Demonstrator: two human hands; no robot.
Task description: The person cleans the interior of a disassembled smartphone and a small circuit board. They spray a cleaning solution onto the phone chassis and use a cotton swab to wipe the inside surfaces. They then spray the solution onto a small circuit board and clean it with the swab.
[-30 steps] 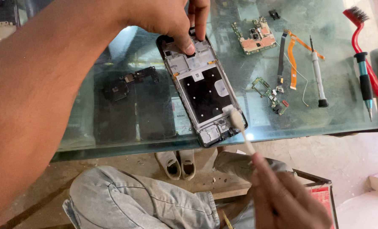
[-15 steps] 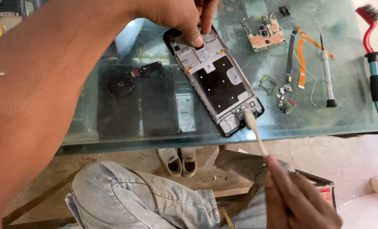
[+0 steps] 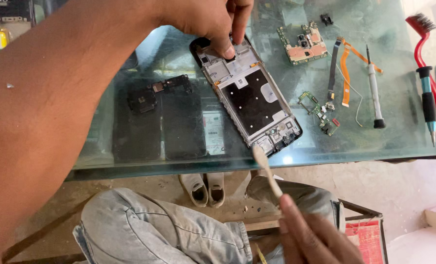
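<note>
Now I'm pinning the phone frame (image 3: pixel 249 95) with my left hand (image 3: pixel 213 22), fingertips pressed together at its twelve o'clock end; my right hand (image 3: pixel 311 237) is pinching a brush (image 3: pixel 267 168) at six.

phone frame (image 3: pixel 249 95): black centre plate, silver-grey rim and upper shield, white sticker patches
brush (image 3: pixel 266 168): pale cream handle, whitish tip
back cover (image 3: pixel 171 117): black, glossy
circuit board (image 3: pixel 306 44): green, copper-pink shields
small board (image 3: pixel 319 112): green, tiny red part at its end
flex cable (image 3: pixel 345 73): orange; strip beside it black
screwdriver (image 3: pixel 374 93): white handle, black cap
second screwdriver (image 3: pixel 427 98): teal collar, black grip
wire brush (image 3: pixel 430 58): red handle, dark bristles
worktop (image 3: pixel 389 137): green-tinted glass, light speckling
jeans (image 3: pixel 154 230): washed pale blue-grey
shoes (image 3: pixel 203 188): beige
</note>
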